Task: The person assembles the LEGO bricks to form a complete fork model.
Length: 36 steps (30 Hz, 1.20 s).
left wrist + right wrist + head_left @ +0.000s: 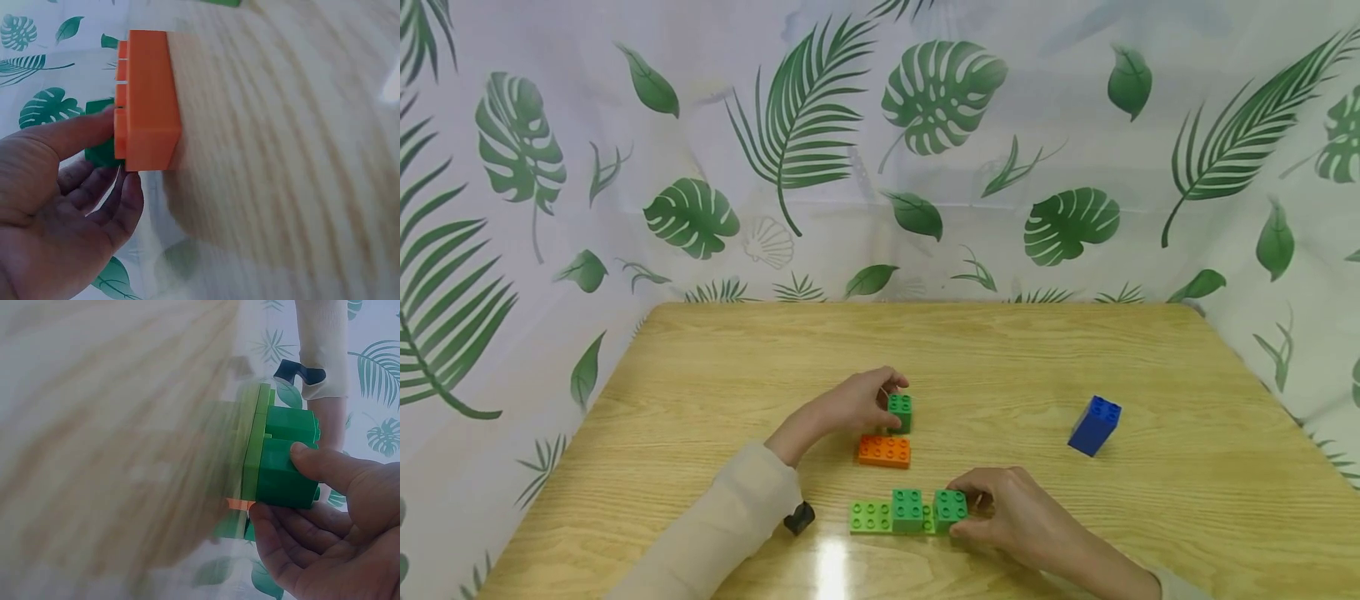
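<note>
My left hand (859, 404) has its thumb and fingers around a dark green toy building block (899, 414), just behind an orange building brick (884, 452). In the left wrist view the orange brick (150, 103) partly hides that green block (99, 147). With thumb and fingers my right hand (1018, 512) pinches another green block (951, 507) at the right end of a light green baseplate (870, 517). A similar green block (907, 510) sits on the plate to its left, with a narrow gap between the two.
A tall blue block (1094, 426) stands tilted-looking on the wooden table (737, 350) at the right. Beside the left sleeve lies a small black object (800, 517), partly covered. A leaf-patterned cloth (850, 150) surrounds the table's back and sides.
</note>
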{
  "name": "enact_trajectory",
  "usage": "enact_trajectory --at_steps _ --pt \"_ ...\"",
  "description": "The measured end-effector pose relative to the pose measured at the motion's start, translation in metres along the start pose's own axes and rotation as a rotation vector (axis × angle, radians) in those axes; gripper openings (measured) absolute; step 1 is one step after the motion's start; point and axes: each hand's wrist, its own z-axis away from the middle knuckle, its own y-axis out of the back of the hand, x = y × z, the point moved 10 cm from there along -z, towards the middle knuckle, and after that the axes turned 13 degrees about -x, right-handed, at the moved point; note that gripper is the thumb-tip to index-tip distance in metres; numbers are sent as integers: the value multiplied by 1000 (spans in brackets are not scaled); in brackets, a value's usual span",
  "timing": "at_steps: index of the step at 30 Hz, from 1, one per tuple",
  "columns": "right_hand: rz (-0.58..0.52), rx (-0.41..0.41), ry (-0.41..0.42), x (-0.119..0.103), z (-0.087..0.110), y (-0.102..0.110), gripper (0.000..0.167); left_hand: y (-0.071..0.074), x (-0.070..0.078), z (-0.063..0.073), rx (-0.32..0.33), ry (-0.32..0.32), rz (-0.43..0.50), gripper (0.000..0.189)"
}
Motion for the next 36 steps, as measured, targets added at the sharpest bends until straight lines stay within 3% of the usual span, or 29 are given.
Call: enact_trajectory --at_steps 6,13,28,36 --pt "-11 -6 -3 0 0 -1 38 -1 -1 0 18 7 -120 38" --pt "-12 -15 -19 1 -1 -2 39 6 0 11 61 2 -86 36" --pt "21 -6 -3 -2 -2 -1 40 23 15 81 156 -63 -67 38" --pt "28 -8 -2 -3 -2 -1 40 20 21 112 174 -62 -63 37"
